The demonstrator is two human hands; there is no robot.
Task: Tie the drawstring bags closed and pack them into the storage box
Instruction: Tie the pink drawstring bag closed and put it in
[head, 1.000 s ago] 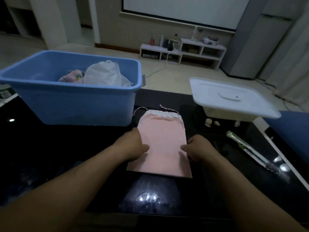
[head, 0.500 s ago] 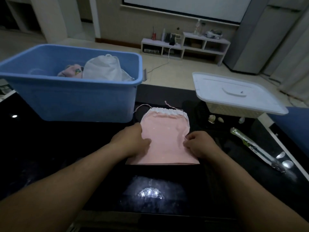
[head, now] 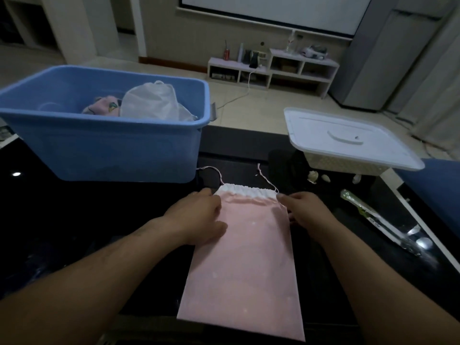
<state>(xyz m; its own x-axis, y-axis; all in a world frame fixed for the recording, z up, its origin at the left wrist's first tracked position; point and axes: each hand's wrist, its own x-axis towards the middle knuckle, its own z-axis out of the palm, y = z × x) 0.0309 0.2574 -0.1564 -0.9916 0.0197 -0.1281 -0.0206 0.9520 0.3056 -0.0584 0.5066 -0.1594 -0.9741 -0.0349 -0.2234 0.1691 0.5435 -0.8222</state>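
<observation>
Left hand [head: 196, 212] and right hand [head: 303, 210] have moved up the pink bag [head: 249, 257] to its gathered hem, just before the storage box [head: 112, 150]. Left fingers lie flat; right grip cannot be told. Cords [head: 211, 169] remain untied: tying follows

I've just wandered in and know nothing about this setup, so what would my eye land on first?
The pink drawstring bag lying flat on the dark table, mid-frame, with the left hand and right hand at either side of its gathered white top. Behind it to the left stands a big blue storage box already holding a white bag.
</observation>
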